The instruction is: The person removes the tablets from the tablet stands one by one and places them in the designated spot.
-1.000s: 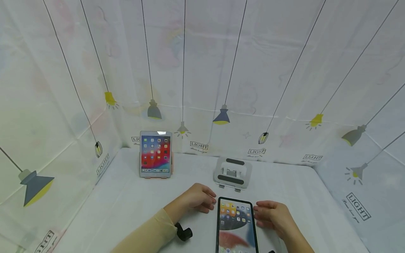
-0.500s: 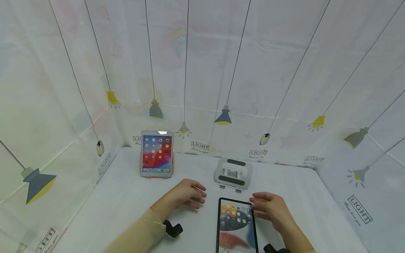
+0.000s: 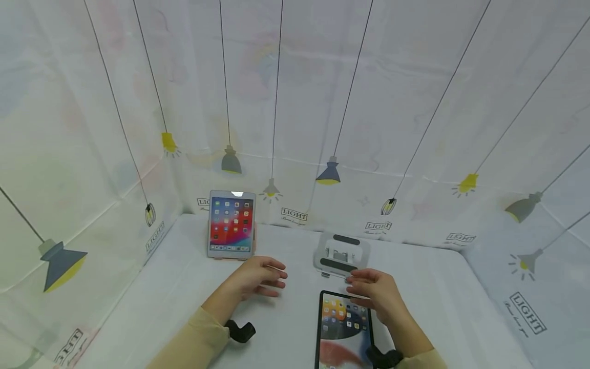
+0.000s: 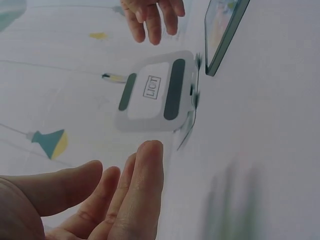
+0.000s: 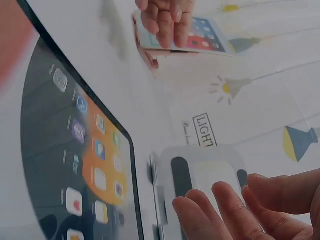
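A large tablet (image 3: 343, 330) in a black case lies screen up on the white table, its home screen lit. Behind it stands a grey foldable tablet stand (image 3: 341, 252) with dark pads. My right hand (image 3: 375, 294) hovers over the tablet's upper right corner, fingers loosely extended and holding nothing; it overlaps the stand's front edge in the head view. To the left of the tablet my left hand (image 3: 255, 279) hangs above the table, fingers apart and relaxed, nothing in its grasp. In the left wrist view the stand (image 4: 155, 92) appears beyond my left fingertips.
A smaller white tablet (image 3: 232, 224) with a lit screen stands upright on a pinkish holder (image 5: 150, 57) at the back left. Black wrist camera mounts (image 3: 241, 332) sit by both cuffs. A lamp-patterned curtain (image 3: 415, 102) encloses the table at the back and sides.
My left hand has moved left, away from the tablet's edge. My right hand has moved from beside the tablet up and left over its corner, toward the stand.
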Motion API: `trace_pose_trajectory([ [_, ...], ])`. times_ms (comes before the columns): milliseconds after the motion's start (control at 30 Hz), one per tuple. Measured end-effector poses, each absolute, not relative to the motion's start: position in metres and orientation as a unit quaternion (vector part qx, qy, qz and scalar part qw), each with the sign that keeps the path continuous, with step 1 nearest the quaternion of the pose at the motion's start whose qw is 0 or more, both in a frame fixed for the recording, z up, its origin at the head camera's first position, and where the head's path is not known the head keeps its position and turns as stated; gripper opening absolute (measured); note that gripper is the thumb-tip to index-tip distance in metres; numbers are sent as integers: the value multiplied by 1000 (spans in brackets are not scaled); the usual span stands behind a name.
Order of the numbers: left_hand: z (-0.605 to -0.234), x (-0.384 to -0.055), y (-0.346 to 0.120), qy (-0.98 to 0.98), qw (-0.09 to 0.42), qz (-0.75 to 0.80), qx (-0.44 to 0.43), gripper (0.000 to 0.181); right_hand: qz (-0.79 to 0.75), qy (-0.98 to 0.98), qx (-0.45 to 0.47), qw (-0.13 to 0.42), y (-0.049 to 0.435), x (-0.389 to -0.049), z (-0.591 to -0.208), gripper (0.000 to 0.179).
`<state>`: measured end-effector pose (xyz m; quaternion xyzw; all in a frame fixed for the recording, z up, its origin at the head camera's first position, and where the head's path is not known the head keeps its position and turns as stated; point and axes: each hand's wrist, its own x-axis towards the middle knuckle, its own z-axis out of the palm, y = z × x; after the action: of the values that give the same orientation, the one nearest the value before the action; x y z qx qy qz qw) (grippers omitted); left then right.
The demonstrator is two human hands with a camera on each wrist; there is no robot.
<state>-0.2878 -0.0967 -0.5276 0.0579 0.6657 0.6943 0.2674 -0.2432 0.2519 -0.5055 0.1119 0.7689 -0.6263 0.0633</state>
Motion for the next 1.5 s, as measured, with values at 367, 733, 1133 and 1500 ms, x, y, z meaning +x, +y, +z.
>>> trace_pose_trajectory([
  [367,-524,-290,-136,658,237,714,26,46,-650,750,104,61,232,-255,-498,40],
  [733,-517,-289,-172,668,194,718,6,42,-673,735,51,70,208,-268,-496,41],
  [1133,-521,-290,-214,678,168,715,-24,48,-694,715,39,76,173,-288,-496,35],
  [1500,-519,-298,-251,706,156,690,-40,50,-679,730,8,75,143,-306,-489,37],
])
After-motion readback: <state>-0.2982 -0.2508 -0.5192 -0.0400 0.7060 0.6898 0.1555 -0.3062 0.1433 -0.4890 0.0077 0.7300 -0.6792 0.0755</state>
